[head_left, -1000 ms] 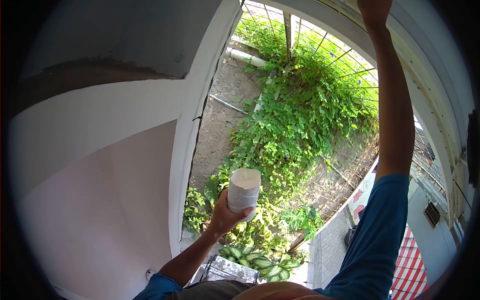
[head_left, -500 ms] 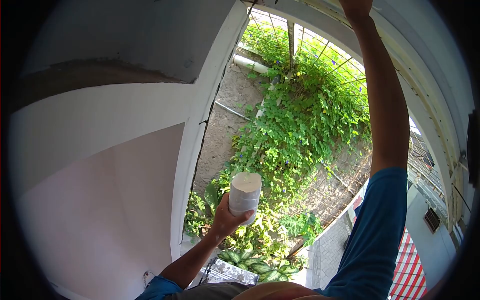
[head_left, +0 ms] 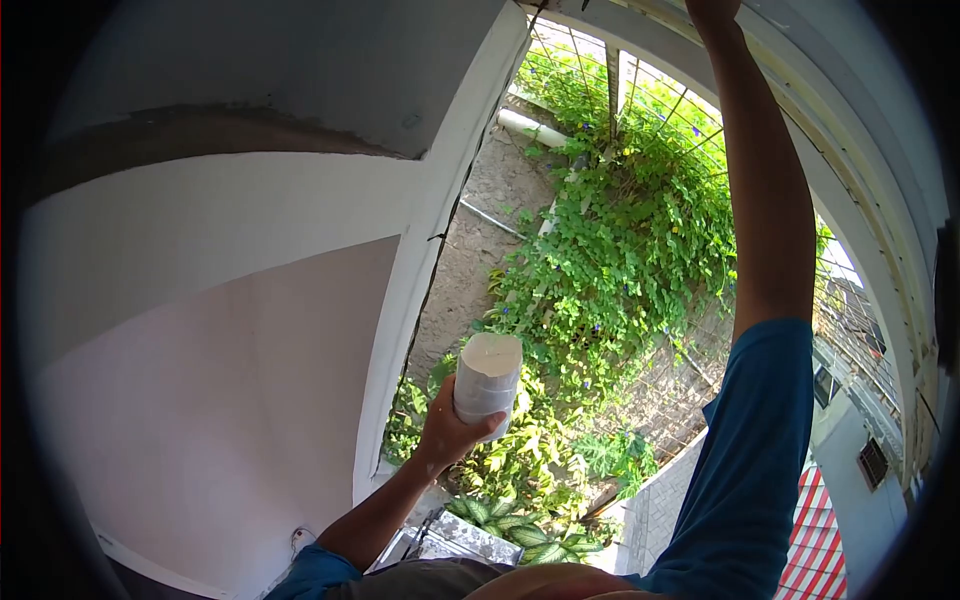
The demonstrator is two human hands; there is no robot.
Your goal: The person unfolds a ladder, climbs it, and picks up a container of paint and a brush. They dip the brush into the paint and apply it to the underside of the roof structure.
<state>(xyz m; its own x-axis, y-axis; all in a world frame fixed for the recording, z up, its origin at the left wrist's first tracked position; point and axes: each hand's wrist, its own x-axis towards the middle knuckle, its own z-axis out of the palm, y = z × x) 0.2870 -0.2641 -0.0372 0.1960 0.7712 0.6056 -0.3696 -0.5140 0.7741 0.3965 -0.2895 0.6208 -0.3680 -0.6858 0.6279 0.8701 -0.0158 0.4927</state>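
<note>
My left hand (head_left: 450,428) is wrapped around a white cylindrical container (head_left: 486,400), its fingers behind and its thumb across the near side. Cream-coloured material (head_left: 492,354) shows at the container's top; I cannot make out whether it is paste or powder. The container is held nearly upright in front of my body. Pale specks dot the left hand and wrist. My right arm stretches far up, and its hand (head_left: 713,10) meets the top edge of the view, close to the pale upper frame (head_left: 790,85). The right fingers are cut off, so what they touch is hidden.
A pale wall (head_left: 230,400) and white post (head_left: 392,330) stand at left. Beyond the opening, green vines (head_left: 630,240) cover a wire grid above leafy plants (head_left: 540,540). A speckled ledge (head_left: 465,541) lies below me. Red-and-white stripes (head_left: 810,540) show at lower right.
The surroundings have shifted slightly right in view as my head turned. The left hand still grips the container, almost in the same spot; the right arm stays raised.
</note>
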